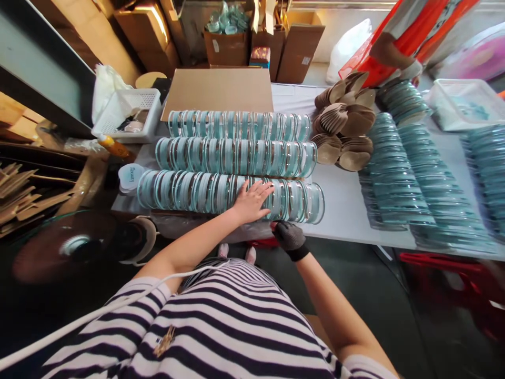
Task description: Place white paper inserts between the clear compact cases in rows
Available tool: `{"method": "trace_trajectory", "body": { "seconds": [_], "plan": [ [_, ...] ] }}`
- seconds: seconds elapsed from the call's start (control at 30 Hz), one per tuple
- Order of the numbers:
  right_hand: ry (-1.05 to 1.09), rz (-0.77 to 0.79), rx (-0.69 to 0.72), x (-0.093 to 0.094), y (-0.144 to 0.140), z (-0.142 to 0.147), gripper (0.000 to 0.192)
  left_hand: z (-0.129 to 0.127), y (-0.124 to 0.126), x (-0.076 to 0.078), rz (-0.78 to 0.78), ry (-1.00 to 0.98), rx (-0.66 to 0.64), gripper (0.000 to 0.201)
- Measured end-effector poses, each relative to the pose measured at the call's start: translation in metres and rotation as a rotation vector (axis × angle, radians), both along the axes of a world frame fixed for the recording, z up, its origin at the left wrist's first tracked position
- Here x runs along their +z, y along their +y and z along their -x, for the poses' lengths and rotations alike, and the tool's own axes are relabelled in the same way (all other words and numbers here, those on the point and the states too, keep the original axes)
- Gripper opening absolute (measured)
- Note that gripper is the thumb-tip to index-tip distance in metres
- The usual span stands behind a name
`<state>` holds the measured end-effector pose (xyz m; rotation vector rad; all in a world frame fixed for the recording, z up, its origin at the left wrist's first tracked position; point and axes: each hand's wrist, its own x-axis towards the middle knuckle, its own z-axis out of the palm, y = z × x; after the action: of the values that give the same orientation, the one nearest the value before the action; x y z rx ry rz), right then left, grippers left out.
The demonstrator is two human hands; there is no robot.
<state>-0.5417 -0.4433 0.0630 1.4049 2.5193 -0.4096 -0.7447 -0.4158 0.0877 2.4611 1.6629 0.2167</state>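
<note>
Three long rows of round clear plastic pieces with pale teal bands lie on their sides across the table, packed edge to edge. My left hand [252, 202], bare with fingers spread, rests on top of the front row [197, 192]. My right hand [290, 237] wears a dark knit glove and hangs at the table's front edge, near that row's right part. Its fingers are curled closed, and whatever may be in them is hidden. Behind lie the middle row [236, 158] and the back row [236, 125]. A white round piece with writing [131, 177] sits at the front row's left end.
Brown spoon-shaped pieces [347, 121] stand in stacks to the right, beside rows of teal discs [398, 173]. White baskets [148, 118] stand at both sides. A flat cardboard box [219, 87] lies behind. A fan [74, 245] is at lower left; another person's arm [390, 55] reaches in far right.
</note>
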Motion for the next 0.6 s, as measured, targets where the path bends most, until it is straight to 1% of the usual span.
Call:
{"method": "trace_trajectory", "body": {
  "seconds": [0.07, 0.13, 0.17, 0.2, 0.23, 0.3, 0.33, 0.4, 0.47, 0.53, 0.6],
  "plan": [
    [-0.007, -0.113, -0.132, 0.025, 0.030, -0.009, 0.050, -0.010, 0.003, 0.004, -0.024, 0.008, -0.032, 0.072],
    [-0.053, -0.183, -0.230, 0.051, 0.075, -0.012, 0.054, -0.023, 0.009, 0.006, -0.047, 0.009, -0.089, 0.076],
    [-0.075, -0.166, -0.218, 0.062, 0.099, -0.009, 0.050, -0.030, 0.012, 0.005, -0.046, 0.015, -0.113, 0.076],
    [-0.173, -0.063, -0.154, 0.069, 0.122, -0.004, 0.047, -0.036, 0.015, 0.004, -0.039, 0.027, -0.127, 0.076],
    [-0.195, -0.006, -0.110, 0.074, 0.144, 0.003, 0.043, -0.041, 0.018, 0.002, -0.030, 0.042, -0.134, 0.075],
    [-0.243, 0.105, -0.019, 0.076, 0.177, 0.022, 0.035, -0.047, 0.022, -0.002, -0.025, 0.073, -0.142, 0.074],
    [-0.247, 0.130, 0.012, 0.076, 0.188, 0.031, 0.032, -0.047, 0.023, -0.004, -0.028, 0.084, -0.144, 0.074],
    [-0.258, 0.155, 0.068, 0.075, 0.199, 0.043, 0.029, -0.047, 0.024, -0.007, -0.030, 0.094, -0.143, 0.075],
    [-0.240, 0.141, 0.110, 0.077, 0.199, 0.043, 0.029, -0.045, 0.024, -0.008, -0.028, 0.095, -0.131, 0.075],
    [-0.190, 0.108, 0.138, 0.081, 0.187, 0.029, 0.028, -0.045, 0.024, -0.007, -0.027, 0.085, -0.119, 0.074],
    [-0.123, 0.070, 0.148, 0.081, 0.162, 0.007, 0.029, -0.046, 0.025, -0.005, -0.019, 0.068, -0.107, 0.074]
  ]
}}
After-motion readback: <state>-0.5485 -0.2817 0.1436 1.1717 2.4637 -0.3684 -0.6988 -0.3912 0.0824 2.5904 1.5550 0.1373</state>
